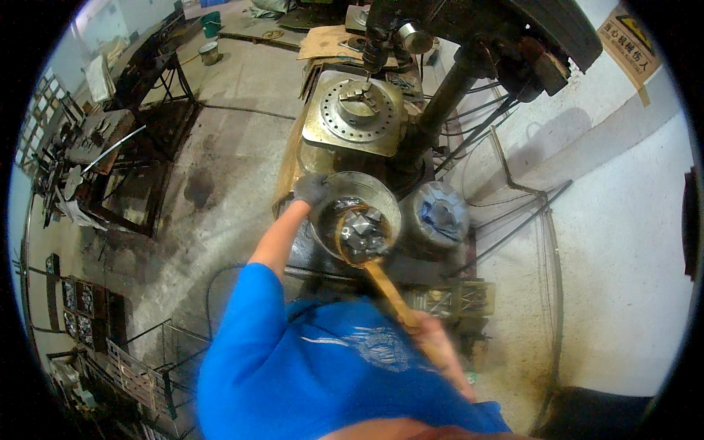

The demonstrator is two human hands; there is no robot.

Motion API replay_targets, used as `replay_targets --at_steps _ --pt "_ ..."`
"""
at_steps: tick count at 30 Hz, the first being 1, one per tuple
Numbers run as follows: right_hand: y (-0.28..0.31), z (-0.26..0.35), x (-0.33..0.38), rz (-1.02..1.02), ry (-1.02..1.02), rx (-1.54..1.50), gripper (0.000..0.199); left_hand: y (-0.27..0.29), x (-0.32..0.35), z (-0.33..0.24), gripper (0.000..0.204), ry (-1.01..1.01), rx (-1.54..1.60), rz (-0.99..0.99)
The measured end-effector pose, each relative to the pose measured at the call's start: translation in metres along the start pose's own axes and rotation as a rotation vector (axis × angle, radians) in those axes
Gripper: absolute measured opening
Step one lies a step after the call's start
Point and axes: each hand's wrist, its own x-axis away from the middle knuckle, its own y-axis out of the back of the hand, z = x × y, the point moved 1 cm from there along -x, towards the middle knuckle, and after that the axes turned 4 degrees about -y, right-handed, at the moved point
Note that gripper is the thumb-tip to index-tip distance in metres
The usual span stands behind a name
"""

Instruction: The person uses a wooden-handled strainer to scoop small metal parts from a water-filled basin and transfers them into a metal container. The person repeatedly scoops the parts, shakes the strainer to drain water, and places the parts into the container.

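Two hands: gloved left hand (312,190) at metal pot (381,194), can't tell if gripping; blurred right hand (425,327) wrapped round wood-handled scoop (389,290), bowl mostly hidden under metal pieces (363,227).

One round metal basin (391,202) at the left hand (312,189), one wooden-handled scoop (387,286) in the right hand (427,330), one drill press (449,95) beyond both, two buckets (210,54) farther off.
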Motion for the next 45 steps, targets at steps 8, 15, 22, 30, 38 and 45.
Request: replay_targets --at_steps 8,15,22,30,38,45 --pt "-0.005 0.004 -0.008 -0.062 -0.089 -0.297 0.048 0.003 0.001 0.0 0.03 0.019 0.009 0.013" --pt "-0.018 0.003 0.005 -0.011 0.091 -0.023 0.068 0.004 0.002 -0.001 0.029 -0.029 -0.012 -0.013" --pt "-0.016 0.007 0.001 -0.022 0.051 0.016 0.064 0.003 0.002 0.001 0.029 -0.018 0.01 -0.024" --pt "-0.003 0.009 -0.001 0.06 -0.011 0.041 0.051 0.003 0.003 0.002 0.031 -0.031 0.027 -0.035" --pt "-0.019 0.01 0.0 -0.162 -0.043 -0.192 0.041 -0.004 -0.005 0.008 0.03 0.012 0.068 0.021" --pt "-0.003 0.002 -0.008 -0.086 -0.096 -0.344 0.043 -0.005 0.0 0.009 0.031 -0.102 0.012 -0.04"
